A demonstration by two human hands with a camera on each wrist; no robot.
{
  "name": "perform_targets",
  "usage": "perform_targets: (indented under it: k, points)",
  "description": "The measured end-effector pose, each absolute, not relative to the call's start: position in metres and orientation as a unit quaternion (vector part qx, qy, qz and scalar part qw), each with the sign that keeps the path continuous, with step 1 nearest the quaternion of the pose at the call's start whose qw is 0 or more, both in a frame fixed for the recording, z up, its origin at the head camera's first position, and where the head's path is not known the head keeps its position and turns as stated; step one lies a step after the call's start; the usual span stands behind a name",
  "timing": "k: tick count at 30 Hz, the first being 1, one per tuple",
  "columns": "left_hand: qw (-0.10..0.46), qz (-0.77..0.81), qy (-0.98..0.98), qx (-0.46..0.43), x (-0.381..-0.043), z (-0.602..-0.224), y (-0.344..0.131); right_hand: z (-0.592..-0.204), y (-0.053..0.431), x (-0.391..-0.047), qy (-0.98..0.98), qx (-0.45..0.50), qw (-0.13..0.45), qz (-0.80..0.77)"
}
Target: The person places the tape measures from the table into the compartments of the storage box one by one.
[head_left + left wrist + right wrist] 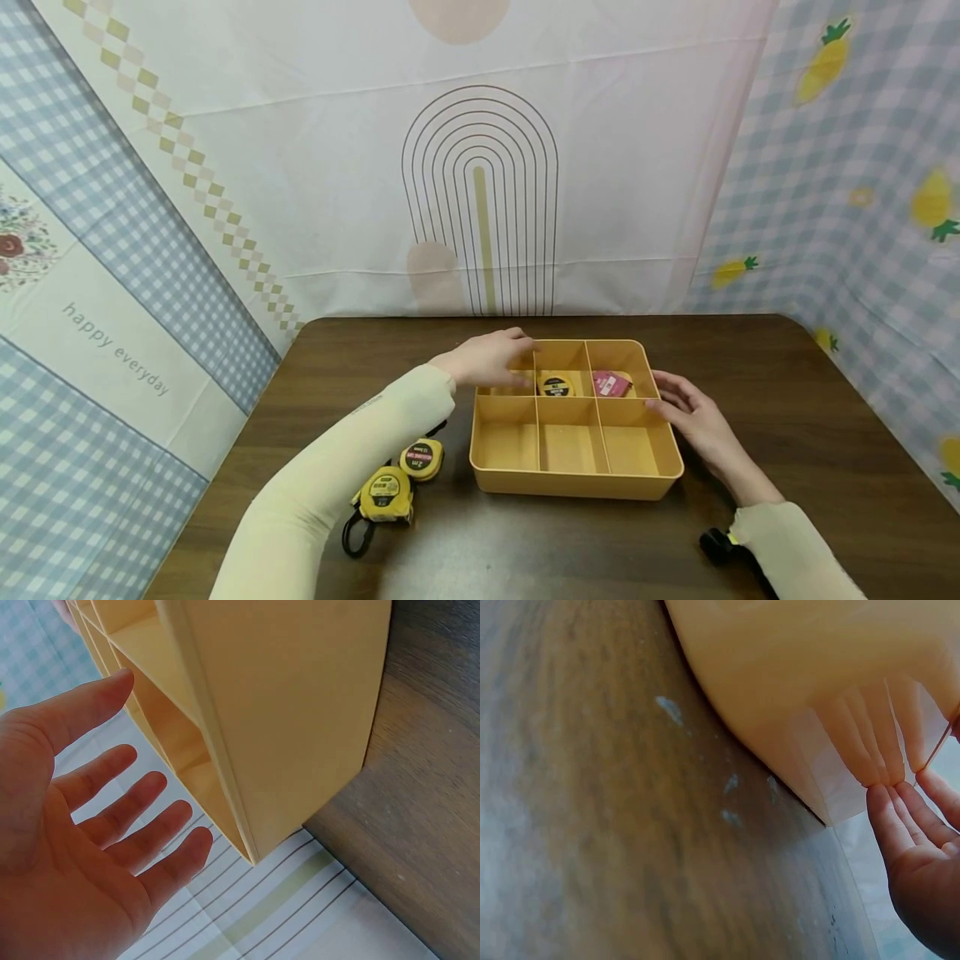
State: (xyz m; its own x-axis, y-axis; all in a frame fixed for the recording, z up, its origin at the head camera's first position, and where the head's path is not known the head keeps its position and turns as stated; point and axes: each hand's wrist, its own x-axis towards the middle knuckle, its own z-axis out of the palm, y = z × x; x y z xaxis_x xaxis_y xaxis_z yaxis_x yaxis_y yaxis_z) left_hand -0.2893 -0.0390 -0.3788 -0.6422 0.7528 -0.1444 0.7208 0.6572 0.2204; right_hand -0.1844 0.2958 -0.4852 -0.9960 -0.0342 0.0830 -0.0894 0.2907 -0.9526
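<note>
A yellow storage box [577,483] with several compartments stands on the table. My left hand [491,358] is over its back left compartment, fingers spread; in the left wrist view the palm and fingers hold nothing. At the box's right side, my right hand [697,417] has its fingertips against the outer wall and its thumb at the rim. A yellow tape measure [555,386] with a dark label lies in the back middle compartment. In the back right one is a tape measure with a pink label [611,384].
Left of the box, a yellow tape measure [386,494] with a black wrist strap lies beside a rounder tape measure [422,459]. A black and yellow object [718,546] is partly hidden by the right sleeve. Patterned cloth [600,208] hangs behind the wooden table [480,550].
</note>
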Motion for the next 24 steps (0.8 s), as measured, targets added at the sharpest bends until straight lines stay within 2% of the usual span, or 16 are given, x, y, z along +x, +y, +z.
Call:
perform_targets:
  k: [12, 24]
  points:
    - [0.107, 0.101, 0.903, 0.403, -0.285, -0.379, -0.058, -0.483, 0.293, -0.183, -0.809, 0.030, 0.008, 0.587]
    - [0.087, 0.137, 0.896, 0.414, -0.275, -0.376, -0.072, -0.485, 0.295, -0.183, -0.805, 0.035, 0.020, 0.592]
